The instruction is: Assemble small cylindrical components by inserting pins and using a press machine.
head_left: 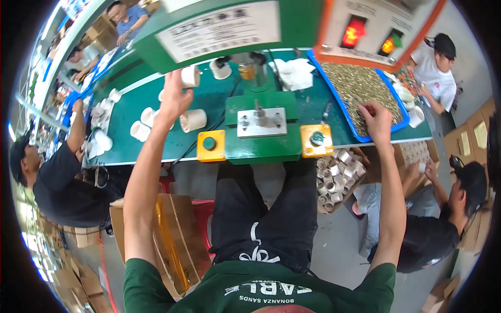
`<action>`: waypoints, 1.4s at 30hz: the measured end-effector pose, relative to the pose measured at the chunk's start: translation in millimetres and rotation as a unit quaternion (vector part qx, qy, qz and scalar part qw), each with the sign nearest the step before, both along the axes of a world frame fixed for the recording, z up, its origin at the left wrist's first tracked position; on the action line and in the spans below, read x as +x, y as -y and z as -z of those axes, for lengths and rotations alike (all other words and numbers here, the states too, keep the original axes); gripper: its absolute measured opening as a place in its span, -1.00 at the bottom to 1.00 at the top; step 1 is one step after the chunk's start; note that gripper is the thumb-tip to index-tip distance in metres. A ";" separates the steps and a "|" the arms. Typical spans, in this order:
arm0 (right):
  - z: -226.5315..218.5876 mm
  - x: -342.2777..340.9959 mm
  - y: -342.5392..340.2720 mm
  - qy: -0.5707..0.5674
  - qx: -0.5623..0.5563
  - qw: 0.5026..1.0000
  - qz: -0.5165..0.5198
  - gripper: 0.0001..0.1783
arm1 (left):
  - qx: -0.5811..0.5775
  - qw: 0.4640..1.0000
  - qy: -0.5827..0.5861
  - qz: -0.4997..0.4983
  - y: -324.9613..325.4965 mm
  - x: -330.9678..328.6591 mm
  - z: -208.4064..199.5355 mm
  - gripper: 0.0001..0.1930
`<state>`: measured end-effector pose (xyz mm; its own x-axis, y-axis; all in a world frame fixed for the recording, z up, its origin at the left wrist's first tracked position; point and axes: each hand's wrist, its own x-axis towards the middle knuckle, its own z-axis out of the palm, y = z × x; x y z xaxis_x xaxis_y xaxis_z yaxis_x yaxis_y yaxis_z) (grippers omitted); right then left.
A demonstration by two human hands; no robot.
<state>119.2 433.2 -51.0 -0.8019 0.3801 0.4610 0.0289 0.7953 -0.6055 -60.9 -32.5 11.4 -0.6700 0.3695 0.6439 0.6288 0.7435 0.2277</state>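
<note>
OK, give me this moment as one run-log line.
left hand: grips white plastic-looking cylinder | right hand: over small brass-coloured metal pieces in blue rectangular tray, grip unclear | green metal press base: between hands

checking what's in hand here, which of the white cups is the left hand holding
The white cup at the fingertips of the left hand. The cup to its right and the wide one below sit apart from those fingertips.

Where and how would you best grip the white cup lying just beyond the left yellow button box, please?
I'd grip the white cup around its middle, from above: it lies on its side, round wall uppermost, open end facing left.
</note>
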 end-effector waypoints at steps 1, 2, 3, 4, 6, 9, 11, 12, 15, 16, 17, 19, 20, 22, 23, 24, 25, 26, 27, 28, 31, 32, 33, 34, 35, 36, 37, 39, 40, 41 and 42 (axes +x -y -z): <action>0.9 1.1 -1.0 -0.011 0.010 1.000 -0.005 -0.85 | -0.008 1.000 0.017 0.010 -6.2 1.3 -2.8 -0.43; -2.0 -0.5 3.6 0.009 -0.008 1.000 -0.009 -0.85 | -0.018 0.999 0.032 0.011 -5.8 4.5 -5.5 -0.42; -3.7 -0.8 4.7 0.011 -0.009 1.000 -0.007 -0.85 | -0.024 0.999 0.023 0.027 -8.7 3.6 -6.6 -0.43; -3.8 0.2 4.2 0.012 -0.013 1.000 -0.001 -0.85 | -0.008 0.999 0.041 0.021 -12.7 4.0 -5.8 -0.44; -3.5 1.5 3.6 0.016 -0.024 1.000 -0.001 -0.86 | 0.047 0.993 0.109 0.006 -19.0 4.5 -7.6 -0.46; -3.2 3.5 2.3 0.001 -0.035 0.999 0.001 -0.86 | 0.073 0.992 0.099 -0.001 -27.0 7.3 -7.4 -0.47; -2.1 2.5 3.6 0.006 -0.042 0.999 0.002 -0.86 | 0.095 0.993 0.075 -0.006 -25.9 9.2 -2.9 -0.47; -1.8 1.4 4.5 0.010 -0.047 0.999 0.004 -0.86 | 0.119 0.992 0.051 -0.010 -23.8 11.0 -1.7 -0.47; -1.4 0.8 3.8 -0.012 -0.048 0.999 0.003 -0.85 | 0.184 0.983 0.013 -0.016 -23.8 16.6 1.1 -0.49; 2.2 1.2 1.3 -0.019 -0.042 0.999 0.004 -0.84 | 0.226 0.974 0.017 -0.005 -17.2 11.5 4.0 -0.50; 3.6 2.8 -0.3 -0.026 -0.033 0.999 0.009 -0.83 | 0.268 0.963 0.019 0.009 -16.6 7.8 3.4 -0.51; 4.0 4.8 -0.9 -0.032 -0.038 0.999 0.011 -0.83 | 0.312 0.947 0.076 0.008 -5.8 3.9 -1.2 -0.53; 5.3 5.0 -2.0 -0.037 -0.041 0.998 0.009 -0.83 | 0.337 0.936 0.101 0.020 -7.3 10.5 -11.6 -0.56; 8.1 4.0 -4.0 -0.043 -0.045 0.998 0.003 -0.83 | 0.428 0.873 0.184 0.146 2.2 4.2 -16.0 -0.58; 9.5 4.4 -4.4 -0.040 -0.057 0.998 0.002 -0.82 | 0.492 0.809 0.226 0.230 -4.7 9.3 -20.8 -0.58; 10.0 4.7 -5.4 -0.037 -0.069 0.997 0.003 -0.81 | 0.497 0.786 0.288 0.227 -6.9 17.0 -24.8 -0.59; 11.0 4.4 -7.4 -0.026 -0.073 0.997 0.009 -0.79 | 0.480 0.784 0.320 0.229 -10.6 25.2 -27.7 -0.60; 9.4 5.6 -6.2 -0.030 -0.077 0.997 0.008 -0.78 | 0.462 0.780 0.353 0.232 -16.2 35.8 -30.5 -0.60; 7.5 5.1 -3.9 -0.034 -0.082 0.996 0.005 -0.77 | 0.446 0.784 0.383 0.199 -24.7 51.9 -35.9 -0.60; 8.8 4.2 -4.4 -0.041 -0.065 0.997 0.009 -0.76 | 0.408 0.795 0.397 0.210 -29.7 58.0 -34.7 -0.62; 5.7 5.4 -1.5 -0.039 -0.069 0.996 0.031 -0.74 | 0.391 0.761 0.458 0.241 -50.7 76.5 -32.5 -0.65; 5.7 5.9 -1.5 -0.058 -0.077 0.995 0.022 -0.75 | 0.388 0.756 0.467 0.245 -56.8 79.5 -31.4 -0.64; 7.9 5.4 -2.8 -0.077 -0.086 0.993 0.014 -0.75 | 0.388 0.748 0.476 0.251 -61.7 78.9 -27.9 -0.62; 11.7 3.4 -5.2 -0.094 -0.084 0.992 0.013 -0.76 | 0.383 0.748 0.481 0.250 -64.2 79.4 -26.6 -0.62; 12.2 3.7 -5.1 -0.091 -0.090 0.992 0.016 -0.76 | 0.393 0.732 0.488 0.267 -67.5 79.1 -25.2 -0.61; 11.2 3.8 -3.8 -0.087 -0.095 0.991 0.018 -0.76 | 0.403 0.717 0.494 0.283 -70.8 79.0 -23.9 -0.59; 12.4 2.6 -3.6 -0.094 -0.118 0.988 0.010 -0.76 | 0.398 0.716 0.499 0.283 -73.0 78.6 -22.8 -0.59; 10.4 2.7 -1.8 -0.092 -0.123 0.988 0.006 -0.76 | 0.398 0.727 0.480 0.287 -74.1 78.1 -21.7 -0.48; 9.2 3.1 2.1 -0.112 -0.139 0.984 0.000 -0.79 | 0.394 0.733 0.473 0.291 -75.9 78.4 -21.9 -0.46; 8.5 4.2 2.5 -0.102 -0.139 0.985 0.002 -0.81 | 0.391 0.738 0.471 0.283 -78.8 82.3 -25.0 -0.45; 8.8 4.8 2.1 -0.092 -0.138 0.986 0.003 -0.83 | 0.389 0.744 0.468 0.275 -81.3 85.9 -27.7 -0.43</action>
<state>124.0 431.1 -59.8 -0.7110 0.5170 0.4766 -0.0974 0.5989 -0.7949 25.0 48.8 39.1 -0.8443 0.5137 0.1525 0.0845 -0.1532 0.9846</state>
